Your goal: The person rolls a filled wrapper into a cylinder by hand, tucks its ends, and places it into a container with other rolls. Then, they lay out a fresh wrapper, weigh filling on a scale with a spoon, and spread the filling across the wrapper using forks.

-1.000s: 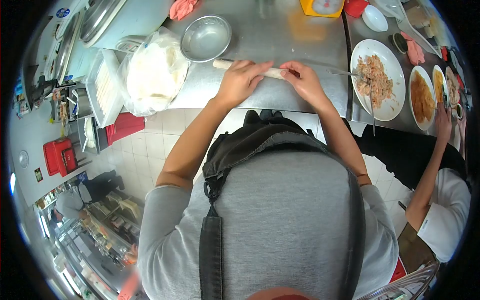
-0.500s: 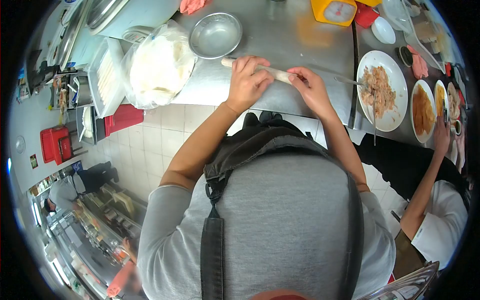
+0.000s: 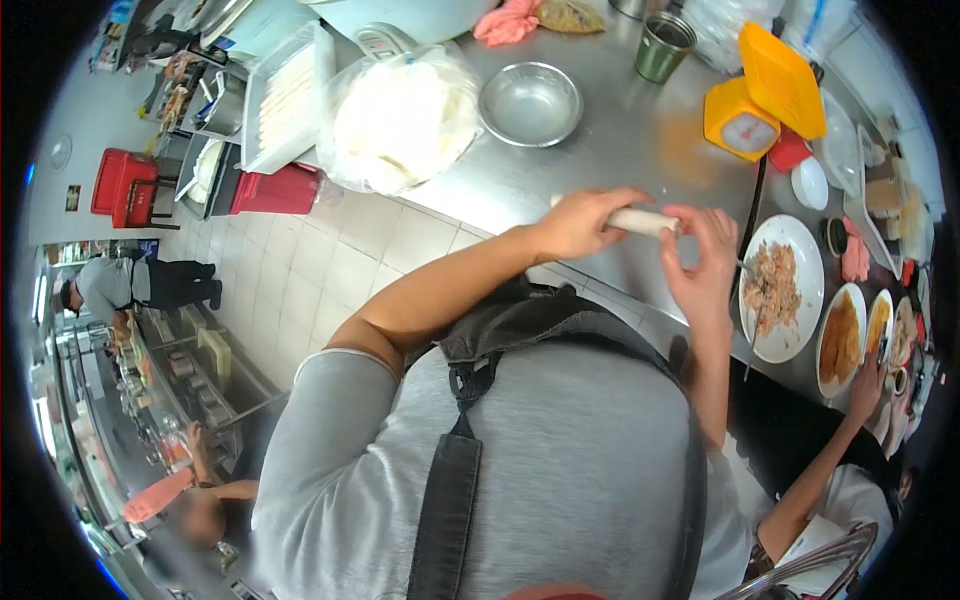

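Observation:
A long, pale uncooked spring roll is held just over the front edge of the steel table. My left hand is wrapped round its middle, and the left tip pokes out past the fingers. At the other end, the fingertips of my right hand pinch the roll's end. To the right lies a white plate of shredded filling with cutlery in it. Beyond my left hand sits a metal bowl, beside a clear plastic bag of thin white wrappers.
A white tray of finished rolls stands at the left. A yellow scale and green cup are at the back. Plates of orange food are at right, where a co-worker's hand reaches in.
The view has turned, so things sit lower and further right. My right hand has shifted from lying along the roll to its right end, its fingers now more upright.

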Demonstrator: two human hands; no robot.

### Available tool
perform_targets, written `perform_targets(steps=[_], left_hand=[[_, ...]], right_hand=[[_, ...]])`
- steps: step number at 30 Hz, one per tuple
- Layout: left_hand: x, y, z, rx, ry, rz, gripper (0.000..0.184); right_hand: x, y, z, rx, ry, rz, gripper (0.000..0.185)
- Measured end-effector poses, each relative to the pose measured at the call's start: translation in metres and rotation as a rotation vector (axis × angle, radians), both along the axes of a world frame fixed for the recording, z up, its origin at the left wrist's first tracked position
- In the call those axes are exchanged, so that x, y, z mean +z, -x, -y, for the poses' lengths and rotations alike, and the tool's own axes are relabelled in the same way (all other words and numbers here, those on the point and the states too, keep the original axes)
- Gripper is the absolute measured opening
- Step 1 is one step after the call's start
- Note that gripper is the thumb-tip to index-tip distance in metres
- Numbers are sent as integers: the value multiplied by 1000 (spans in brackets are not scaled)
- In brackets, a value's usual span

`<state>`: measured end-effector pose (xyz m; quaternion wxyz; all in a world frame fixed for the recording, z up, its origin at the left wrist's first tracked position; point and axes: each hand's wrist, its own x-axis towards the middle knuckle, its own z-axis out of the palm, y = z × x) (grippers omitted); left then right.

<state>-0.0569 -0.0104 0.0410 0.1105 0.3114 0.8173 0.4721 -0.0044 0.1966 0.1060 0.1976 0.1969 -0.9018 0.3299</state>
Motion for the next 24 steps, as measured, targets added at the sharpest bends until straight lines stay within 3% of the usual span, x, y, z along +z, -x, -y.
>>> perform_targets(steps=[4, 9, 11, 14, 18, 22, 24], left_hand=[[36, -5, 10, -65, -253, 348, 64], [73, 12, 94, -23, -288, 430, 61], [95, 25, 157, 10, -310, 508, 60], [118, 51, 258, 133, -357, 423, 56], [159, 101, 396, 293, -222, 197, 50], [168, 173, 511, 361, -98, 11, 52], [152, 209, 556, 363, 3, -21, 55]], right_hand=[[20, -1, 0, -103, 119, 40, 28], [27, 11, 34, -94, 334, 163, 48], [22, 18, 56, -120, 334, 146, 47], [-3, 27, 88, -161, 339, 101, 38], [-76, 31, 142, -295, 528, 171, 26], [-99, 26, 212, -496, 399, 159, 22], [-120, 13, 231, -560, 482, 144, 22]])
